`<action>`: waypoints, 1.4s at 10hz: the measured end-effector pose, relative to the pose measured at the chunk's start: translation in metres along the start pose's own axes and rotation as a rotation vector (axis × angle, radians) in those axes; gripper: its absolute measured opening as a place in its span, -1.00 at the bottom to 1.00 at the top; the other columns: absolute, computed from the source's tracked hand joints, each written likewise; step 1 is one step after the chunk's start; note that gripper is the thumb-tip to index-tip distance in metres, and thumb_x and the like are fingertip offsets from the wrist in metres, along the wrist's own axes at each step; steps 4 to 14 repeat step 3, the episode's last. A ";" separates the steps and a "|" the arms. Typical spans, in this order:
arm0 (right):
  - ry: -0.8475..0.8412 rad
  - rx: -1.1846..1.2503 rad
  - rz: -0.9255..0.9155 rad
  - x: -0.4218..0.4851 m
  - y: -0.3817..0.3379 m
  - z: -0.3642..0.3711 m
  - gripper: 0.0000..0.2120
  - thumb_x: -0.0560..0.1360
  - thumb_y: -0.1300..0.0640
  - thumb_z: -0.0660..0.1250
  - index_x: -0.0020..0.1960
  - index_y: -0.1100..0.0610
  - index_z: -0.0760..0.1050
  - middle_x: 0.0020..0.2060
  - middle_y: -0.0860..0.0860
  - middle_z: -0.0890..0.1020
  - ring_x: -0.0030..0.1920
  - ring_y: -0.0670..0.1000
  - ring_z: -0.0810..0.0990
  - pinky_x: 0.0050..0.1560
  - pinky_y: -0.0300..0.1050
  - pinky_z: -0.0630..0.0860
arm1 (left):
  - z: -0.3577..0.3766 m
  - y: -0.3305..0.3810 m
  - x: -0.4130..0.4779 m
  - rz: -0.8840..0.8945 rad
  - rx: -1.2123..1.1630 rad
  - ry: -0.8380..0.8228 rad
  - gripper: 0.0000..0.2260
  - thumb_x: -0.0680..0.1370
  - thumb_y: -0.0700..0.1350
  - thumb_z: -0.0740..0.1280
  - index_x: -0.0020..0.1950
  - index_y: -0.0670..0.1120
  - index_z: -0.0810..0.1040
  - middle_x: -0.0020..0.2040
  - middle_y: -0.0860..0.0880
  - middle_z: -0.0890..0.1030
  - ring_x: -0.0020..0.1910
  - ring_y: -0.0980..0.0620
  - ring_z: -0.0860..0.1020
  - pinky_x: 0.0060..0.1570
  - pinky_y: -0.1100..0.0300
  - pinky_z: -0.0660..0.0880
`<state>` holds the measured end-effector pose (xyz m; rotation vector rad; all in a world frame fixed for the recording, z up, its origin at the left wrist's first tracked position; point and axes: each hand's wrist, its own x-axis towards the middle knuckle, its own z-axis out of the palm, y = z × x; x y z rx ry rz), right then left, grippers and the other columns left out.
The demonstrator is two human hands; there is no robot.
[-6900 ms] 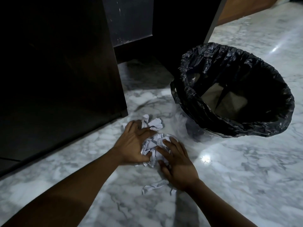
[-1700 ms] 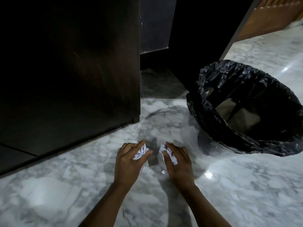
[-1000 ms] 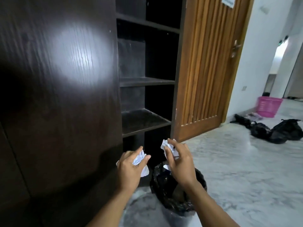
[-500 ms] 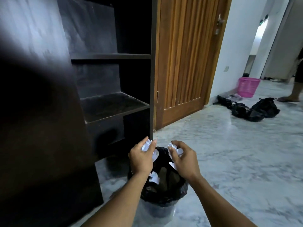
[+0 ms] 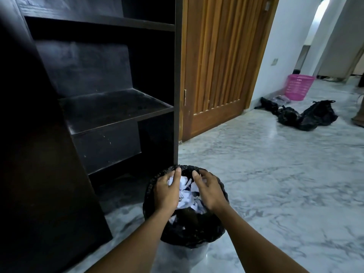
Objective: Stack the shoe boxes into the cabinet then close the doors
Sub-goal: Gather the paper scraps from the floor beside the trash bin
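The dark cabinet (image 5: 114,109) stands open in front of me, its shelves bare. Its open door (image 5: 39,174) fills the left of the view. No shoe box is in view. Both hands hover over a bin lined with a black bag (image 5: 189,239) on the floor at the cabinet's right corner. My left hand (image 5: 166,194) curls around a bit of crumpled white paper (image 5: 186,194). My right hand (image 5: 209,192) is palm down with its fingers apart. More white paper lies loose between and below the hands, inside the bin.
A wooden door (image 5: 216,66) stands right of the cabinet. On the marble floor at the far right are a pink basket (image 5: 298,86) and black bags (image 5: 307,117). A person's foot (image 5: 358,120) shows at the right edge.
Both hands lifted paper off the floor and brought it over the bin. Since half a second ago they have sunk into its mouth, and paper has dropped in. The right hand has loosened.
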<state>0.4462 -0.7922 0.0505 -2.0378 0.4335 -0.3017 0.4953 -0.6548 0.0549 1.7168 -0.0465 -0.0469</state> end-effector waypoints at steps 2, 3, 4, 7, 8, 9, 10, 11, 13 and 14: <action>-0.011 0.054 0.010 -0.010 -0.012 -0.007 -0.50 0.65 -0.21 0.07 0.45 0.04 0.42 0.35 -0.04 0.54 0.37 -0.02 0.47 0.26 -0.22 0.32 | -0.003 0.005 -0.001 0.002 0.045 -0.016 -0.73 0.60 0.14 0.29 0.12 0.01 0.66 0.09 0.02 0.67 0.10 0.02 0.61 0.17 0.06 0.52; 0.009 -0.008 0.002 -0.010 -0.013 -0.008 -0.59 0.67 -0.11 0.11 0.38 0.08 0.47 0.25 0.01 0.60 0.29 0.02 0.53 0.19 -0.20 0.38 | -0.008 0.009 -0.003 0.065 0.104 -0.014 -0.80 0.60 0.07 0.32 0.04 0.01 0.67 0.05 0.01 0.67 0.08 0.02 0.62 0.11 0.12 0.52; 0.009 -0.008 0.002 -0.010 -0.013 -0.008 -0.59 0.67 -0.11 0.11 0.38 0.08 0.47 0.25 0.01 0.60 0.29 0.02 0.53 0.19 -0.20 0.38 | -0.008 0.009 -0.003 0.065 0.104 -0.014 -0.80 0.60 0.07 0.32 0.04 0.01 0.67 0.05 0.01 0.67 0.08 0.02 0.62 0.11 0.12 0.52; 0.009 -0.008 0.002 -0.010 -0.013 -0.008 -0.59 0.67 -0.11 0.11 0.38 0.08 0.47 0.25 0.01 0.60 0.29 0.02 0.53 0.19 -0.20 0.38 | -0.008 0.009 -0.003 0.065 0.104 -0.014 -0.80 0.60 0.07 0.32 0.04 0.01 0.67 0.05 0.01 0.67 0.08 0.02 0.62 0.11 0.12 0.52; 0.009 -0.008 0.002 -0.010 -0.013 -0.008 -0.59 0.67 -0.11 0.11 0.38 0.08 0.47 0.25 0.01 0.60 0.29 0.02 0.53 0.19 -0.20 0.38 | -0.008 0.009 -0.003 0.065 0.104 -0.014 -0.80 0.60 0.07 0.32 0.04 0.01 0.67 0.05 0.01 0.67 0.08 0.02 0.62 0.11 0.12 0.52; 0.009 -0.008 0.002 -0.010 -0.013 -0.008 -0.59 0.67 -0.11 0.11 0.38 0.08 0.47 0.25 0.01 0.60 0.29 0.02 0.53 0.19 -0.20 0.38 | -0.008 0.009 -0.003 0.065 0.104 -0.014 -0.80 0.60 0.07 0.32 0.04 0.01 0.67 0.05 0.01 0.67 0.08 0.02 0.62 0.11 0.12 0.52; 0.009 -0.008 0.002 -0.010 -0.013 -0.008 -0.59 0.67 -0.11 0.11 0.38 0.08 0.47 0.25 0.01 0.60 0.29 0.02 0.53 0.19 -0.20 0.38 | -0.008 0.009 -0.003 0.065 0.104 -0.014 -0.80 0.60 0.07 0.32 0.04 0.01 0.67 0.05 0.01 0.67 0.08 0.02 0.62 0.11 0.12 0.52; 0.009 -0.008 0.002 -0.010 -0.013 -0.008 -0.59 0.67 -0.11 0.11 0.38 0.08 0.47 0.25 0.01 0.60 0.29 0.02 0.53 0.19 -0.20 0.38 | -0.008 0.009 -0.003 0.065 0.104 -0.014 -0.80 0.60 0.07 0.32 0.04 0.01 0.67 0.05 0.01 0.67 0.08 0.02 0.62 0.11 0.12 0.52; 0.009 -0.008 0.002 -0.010 -0.013 -0.008 -0.59 0.67 -0.11 0.11 0.38 0.08 0.47 0.25 0.01 0.60 0.29 0.02 0.53 0.19 -0.20 0.38 | -0.008 0.009 -0.003 0.065 0.104 -0.014 -0.80 0.60 0.07 0.32 0.04 0.01 0.67 0.05 0.01 0.67 0.08 0.02 0.62 0.11 0.12 0.52; 0.009 -0.008 0.002 -0.010 -0.013 -0.008 -0.59 0.67 -0.11 0.11 0.38 0.08 0.47 0.25 0.01 0.60 0.29 0.02 0.53 0.19 -0.20 0.38 | -0.008 0.009 -0.003 0.065 0.104 -0.014 -0.80 0.60 0.07 0.32 0.04 0.01 0.67 0.05 0.01 0.67 0.08 0.02 0.62 0.11 0.12 0.52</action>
